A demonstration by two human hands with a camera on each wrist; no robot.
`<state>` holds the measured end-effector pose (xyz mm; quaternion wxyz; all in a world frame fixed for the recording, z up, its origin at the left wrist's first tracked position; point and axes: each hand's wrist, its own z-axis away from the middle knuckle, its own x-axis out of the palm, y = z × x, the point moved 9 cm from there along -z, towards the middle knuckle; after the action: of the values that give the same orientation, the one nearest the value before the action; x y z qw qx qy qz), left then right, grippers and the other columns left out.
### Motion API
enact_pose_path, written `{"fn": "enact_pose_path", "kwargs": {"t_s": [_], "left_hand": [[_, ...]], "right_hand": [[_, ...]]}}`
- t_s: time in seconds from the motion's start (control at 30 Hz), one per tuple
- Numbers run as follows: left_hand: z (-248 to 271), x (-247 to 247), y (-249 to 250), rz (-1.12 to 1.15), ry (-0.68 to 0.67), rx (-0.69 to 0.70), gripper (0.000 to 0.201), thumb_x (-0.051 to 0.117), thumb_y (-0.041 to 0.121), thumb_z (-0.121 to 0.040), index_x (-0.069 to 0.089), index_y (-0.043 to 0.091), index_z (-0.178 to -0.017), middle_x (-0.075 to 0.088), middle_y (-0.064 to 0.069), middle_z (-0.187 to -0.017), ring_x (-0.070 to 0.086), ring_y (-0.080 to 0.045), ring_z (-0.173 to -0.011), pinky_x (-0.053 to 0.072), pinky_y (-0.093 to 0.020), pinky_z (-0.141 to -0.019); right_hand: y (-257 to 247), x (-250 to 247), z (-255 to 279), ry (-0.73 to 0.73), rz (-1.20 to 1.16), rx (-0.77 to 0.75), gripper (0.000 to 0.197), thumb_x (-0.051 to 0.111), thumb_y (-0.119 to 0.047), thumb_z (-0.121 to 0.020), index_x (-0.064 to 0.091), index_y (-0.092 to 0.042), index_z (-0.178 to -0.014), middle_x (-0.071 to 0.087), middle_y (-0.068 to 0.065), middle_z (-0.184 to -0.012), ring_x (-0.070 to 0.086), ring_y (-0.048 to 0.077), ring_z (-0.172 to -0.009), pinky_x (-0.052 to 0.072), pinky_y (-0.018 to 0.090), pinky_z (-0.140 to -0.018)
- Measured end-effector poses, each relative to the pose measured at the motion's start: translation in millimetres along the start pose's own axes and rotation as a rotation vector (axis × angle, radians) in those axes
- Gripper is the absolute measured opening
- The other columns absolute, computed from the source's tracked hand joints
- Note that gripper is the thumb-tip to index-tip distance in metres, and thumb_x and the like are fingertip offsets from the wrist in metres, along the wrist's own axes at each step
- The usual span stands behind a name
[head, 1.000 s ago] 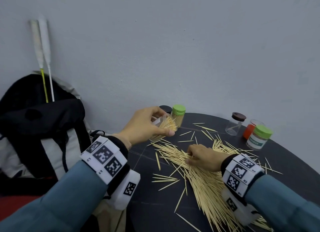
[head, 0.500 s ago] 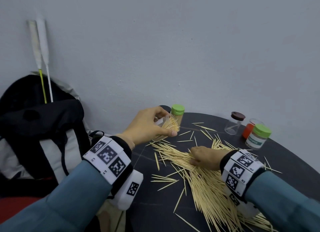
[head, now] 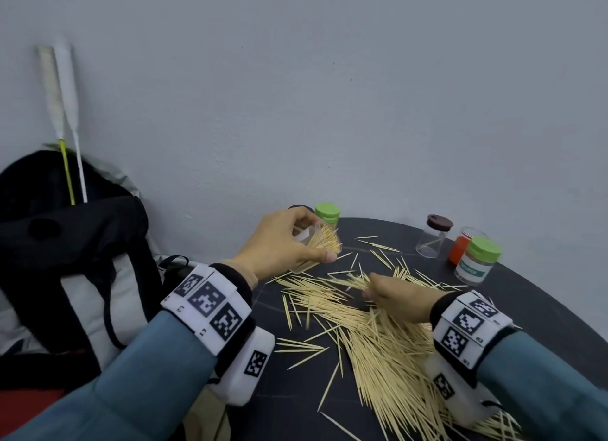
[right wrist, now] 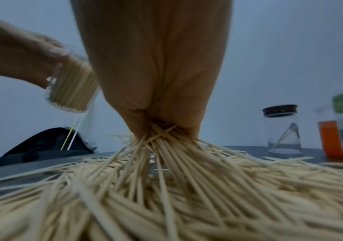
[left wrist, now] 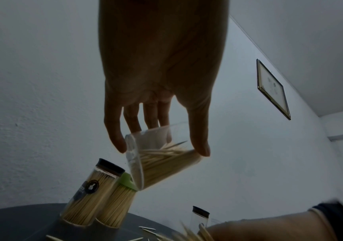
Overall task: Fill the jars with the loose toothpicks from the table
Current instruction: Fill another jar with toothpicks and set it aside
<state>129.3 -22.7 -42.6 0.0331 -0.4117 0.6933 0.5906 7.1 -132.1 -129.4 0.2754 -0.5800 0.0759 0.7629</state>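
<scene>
My left hand (head: 283, 246) grips a clear jar (head: 324, 243) partly filled with toothpicks, tilted above the table's far left. The left wrist view shows fingers and thumb round the same jar (left wrist: 162, 156). My right hand (head: 394, 292) pinches a bunch of toothpicks (head: 348, 281) lifted from the big loose pile (head: 378, 348). The right wrist view shows that bunch (right wrist: 156, 138) clamped between fingers and thumb. Two full jars stand behind, one green-lidded (head: 327, 212), one black-lidded (left wrist: 92, 187).
The round dark table (head: 296, 391) carries an almost empty brown-lidded jar (head: 432, 235), an orange container (head: 459, 250) and a green-lidded labelled jar (head: 477, 261) at the far right. A black and white backpack (head: 62, 253) with two racket handles leans on the wall at left.
My right hand has closed on a bunch of toothpicks and lifted its front end off the pile, toward the jar. The left hand keeps the tilted jar in about the same place.
</scene>
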Motion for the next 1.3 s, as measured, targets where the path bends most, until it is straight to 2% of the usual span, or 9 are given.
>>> {"fn": "enact_pose_path", "kwargs": {"t_s": [0.07, 0.13, 0.3, 0.43, 0.5, 0.6, 0.8, 1.17, 1.3], "left_hand": [[-2, 3, 1, 0.011, -0.001, -0.001, 0.057, 0.084, 0.031, -0.064, 0.061, 0.018, -0.114, 0.060, 0.011, -0.100, 0.051, 0.005, -0.084, 0.038, 0.003, -0.062], [-4, 9, 3, 0.001, -0.016, 0.003, 0.058, 0.084, 0.033, -0.064, 0.060, 0.018, -0.115, 0.060, 0.009, -0.104, 0.053, 0.001, -0.088, 0.041, 0.000, -0.063], [-8, 24, 9, 0.016, -0.040, 0.014, 0.059, 0.084, 0.034, -0.064, 0.061, 0.017, -0.115, 0.062, 0.008, -0.106, 0.056, -0.006, -0.096, 0.040, -0.006, -0.069], [-12, 40, 15, 0.027, -0.066, 0.013, 0.054, 0.085, 0.036, -0.062, 0.061, 0.023, -0.108, 0.060, 0.016, -0.096, 0.056, 0.001, -0.088, 0.041, -0.006, -0.063], [-13, 48, 17, 0.041, -0.083, 0.013, 0.053, 0.085, 0.035, -0.061, 0.061, 0.024, -0.107, 0.060, 0.016, -0.096, 0.055, 0.002, -0.089, 0.041, -0.008, -0.068], [-12, 60, 21, 0.062, -0.119, 0.016, 0.052, 0.085, 0.033, -0.063, 0.062, 0.021, -0.108, 0.064, 0.011, -0.101, 0.058, -0.003, -0.094, 0.044, -0.013, -0.076], [-12, 81, 27, 0.032, -0.190, 0.016, 0.053, 0.084, 0.033, -0.065, 0.061, 0.019, -0.111, 0.064, 0.009, -0.101, 0.059, -0.006, -0.095, 0.046, -0.015, -0.075], [-11, 112, 29, -0.025, -0.282, 0.004, 0.050, 0.083, 0.036, -0.066, 0.061, 0.025, -0.109, 0.062, 0.007, -0.109, 0.055, -0.007, -0.102, 0.043, -0.019, -0.080], [-11, 120, 29, -0.026, -0.297, 0.009, 0.050, 0.084, 0.035, -0.066, 0.061, 0.025, -0.109, 0.062, 0.007, -0.109, 0.056, -0.006, -0.102, 0.043, -0.015, -0.078]], "right_hand": [[7, -6, 2, 0.060, -0.109, -0.002, 0.020, 0.029, -0.021, -0.103, 0.039, -0.013, -0.088, 0.051, -0.002, -0.086, 0.050, 0.011, -0.080, 0.040, 0.022, -0.074], [14, -12, 5, 0.106, -0.255, 0.004, 0.024, 0.028, -0.020, -0.103, 0.042, -0.012, -0.085, 0.049, -0.005, -0.077, 0.046, 0.009, -0.072, 0.039, 0.022, -0.073], [29, -22, 14, 0.246, -0.682, -0.001, 0.024, 0.029, -0.016, -0.103, 0.040, -0.014, -0.082, 0.045, -0.002, -0.075, 0.044, 0.008, -0.065, 0.040, 0.011, -0.058], [46, -32, 20, 0.408, -1.009, -0.031, 0.023, 0.028, -0.013, -0.102, 0.045, -0.014, -0.087, 0.042, -0.002, -0.073, 0.042, 0.008, -0.062, 0.041, 0.017, -0.061], [53, -36, 24, 0.457, -1.104, -0.040, 0.023, 0.028, -0.012, -0.102, 0.048, -0.014, -0.091, 0.041, -0.001, -0.073, 0.041, 0.009, -0.063, 0.040, 0.018, -0.060], [58, -43, 33, 0.506, -1.170, -0.061, 0.026, 0.027, -0.011, -0.102, 0.052, -0.012, -0.096, 0.039, -0.001, -0.072, 0.039, 0.010, -0.063, 0.039, 0.018, -0.059], [68, -44, 42, 0.548, -1.302, -0.089, 0.023, 0.028, -0.011, -0.102, 0.047, -0.012, -0.090, 0.040, 0.000, -0.071, 0.039, 0.011, -0.063, 0.035, 0.022, -0.063], [68, -81, 64, 0.773, -1.682, -0.295, 0.015, 0.025, -0.012, -0.103, 0.039, -0.009, -0.098, 0.036, -0.002, -0.067, 0.037, 0.004, -0.049, 0.037, 0.015, -0.047], [59, -92, 71, 0.806, -1.729, -0.354, 0.020, 0.025, -0.011, -0.103, 0.040, -0.012, -0.089, 0.038, -0.003, -0.065, 0.038, 0.002, -0.046, 0.035, 0.013, -0.045]]}}
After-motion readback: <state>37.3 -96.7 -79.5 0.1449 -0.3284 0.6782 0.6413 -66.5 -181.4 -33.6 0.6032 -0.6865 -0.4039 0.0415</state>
